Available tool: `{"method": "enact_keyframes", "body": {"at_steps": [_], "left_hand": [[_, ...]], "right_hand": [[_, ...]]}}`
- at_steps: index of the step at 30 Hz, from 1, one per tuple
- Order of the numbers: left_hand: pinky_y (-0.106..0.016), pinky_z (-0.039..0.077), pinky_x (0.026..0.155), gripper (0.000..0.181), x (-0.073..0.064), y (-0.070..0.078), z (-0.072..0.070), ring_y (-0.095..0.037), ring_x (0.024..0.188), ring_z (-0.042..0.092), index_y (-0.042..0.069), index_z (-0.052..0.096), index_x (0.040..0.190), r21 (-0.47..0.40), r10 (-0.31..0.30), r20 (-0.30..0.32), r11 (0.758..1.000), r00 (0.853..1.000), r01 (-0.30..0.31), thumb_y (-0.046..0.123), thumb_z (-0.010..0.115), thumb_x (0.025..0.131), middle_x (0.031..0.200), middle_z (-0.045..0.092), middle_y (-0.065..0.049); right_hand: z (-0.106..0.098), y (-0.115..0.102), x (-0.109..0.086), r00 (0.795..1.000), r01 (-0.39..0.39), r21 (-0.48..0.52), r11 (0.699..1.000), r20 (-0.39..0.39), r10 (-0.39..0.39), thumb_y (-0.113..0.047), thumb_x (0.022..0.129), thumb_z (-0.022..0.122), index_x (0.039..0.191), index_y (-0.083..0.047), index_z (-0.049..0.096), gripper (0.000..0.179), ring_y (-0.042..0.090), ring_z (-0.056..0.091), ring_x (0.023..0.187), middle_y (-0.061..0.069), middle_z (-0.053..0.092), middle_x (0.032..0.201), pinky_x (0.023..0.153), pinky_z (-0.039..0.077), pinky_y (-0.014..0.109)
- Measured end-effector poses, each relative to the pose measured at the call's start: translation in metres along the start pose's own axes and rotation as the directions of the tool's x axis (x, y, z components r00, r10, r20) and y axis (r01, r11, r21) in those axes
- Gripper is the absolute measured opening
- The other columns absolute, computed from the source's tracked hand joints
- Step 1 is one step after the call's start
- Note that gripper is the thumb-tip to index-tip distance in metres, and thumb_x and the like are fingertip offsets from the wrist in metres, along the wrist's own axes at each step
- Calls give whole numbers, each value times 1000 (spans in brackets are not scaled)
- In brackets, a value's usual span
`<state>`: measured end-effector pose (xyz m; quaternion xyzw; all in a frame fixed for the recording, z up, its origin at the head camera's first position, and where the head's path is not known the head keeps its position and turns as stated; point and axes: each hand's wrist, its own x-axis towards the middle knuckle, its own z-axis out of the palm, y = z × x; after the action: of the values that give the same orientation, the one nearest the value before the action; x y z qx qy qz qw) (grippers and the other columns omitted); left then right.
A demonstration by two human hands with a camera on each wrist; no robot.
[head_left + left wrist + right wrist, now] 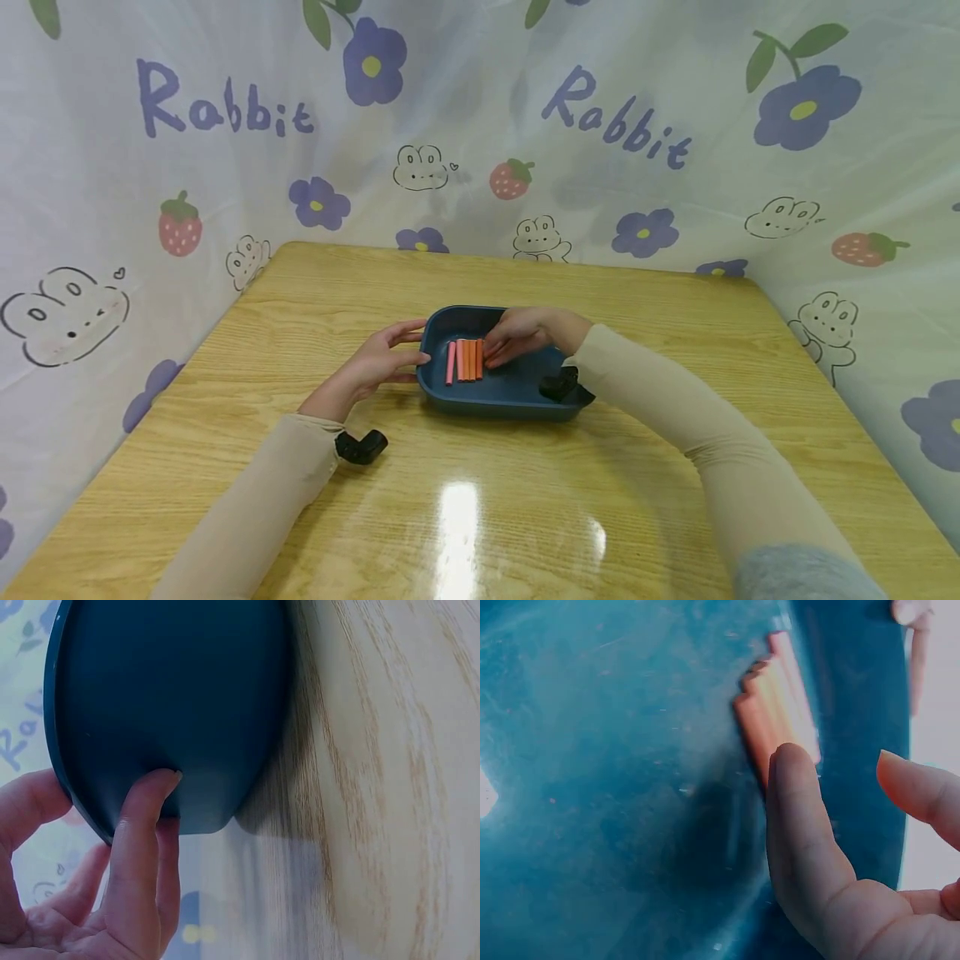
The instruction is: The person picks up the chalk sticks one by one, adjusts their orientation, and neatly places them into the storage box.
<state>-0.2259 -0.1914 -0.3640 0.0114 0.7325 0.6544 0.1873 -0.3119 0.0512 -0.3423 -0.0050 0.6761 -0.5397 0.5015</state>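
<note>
In the head view, a dark blue plastic tub stands on the table. Several slim pink and orange sticks, like chalk, lie side by side toward its left end, one pink stick slightly apart. My left hand holds the tub's left end; the left wrist view has one digit over the rim and other fingers against the outer wall. My right hand reaches inside the tub. Its extended finger overlaps the orange end of the row in the right wrist view, the thumb standing apart.
The wooden table spreads around the tub on all sides. A white printed cloth hangs behind the table and along both sides. Black wrist cameras sit on both sleeves, the right one over the tub's front right corner.
</note>
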Motion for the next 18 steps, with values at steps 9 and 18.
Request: {"method": "enact_keyframes", "body": {"at_steps": [9, 18], "left_hand": [[-42, 53, 80, 65, 1, 2, 1, -33, 109, 55, 12, 31, 146, 9, -5, -4, 1000, 1000, 5, 3, 61, 89, 144, 30, -19], [-40, 54, 79, 66, 0, 1, 2, -36, 111, 53, 11, 29, 147, 9, -6, 1, 1000, 1000, 6, 3, 60, 89, 144, 30, -20]], "right_hand": [[-12, -4, -25, 993, 103, 51, 993, 54, -105, 4, 96, 41, 143, 11, 14, 54, 40, 33, 129, 32, 26, 141, 102, 37, 41], [-27, 4, -56, 983, 168, 76, 983, 59, -173, 5, 97, 39, 143, 11, 12, 53, 41, 29, 131, 32, 22, 143, 101, 39, 40]]}}
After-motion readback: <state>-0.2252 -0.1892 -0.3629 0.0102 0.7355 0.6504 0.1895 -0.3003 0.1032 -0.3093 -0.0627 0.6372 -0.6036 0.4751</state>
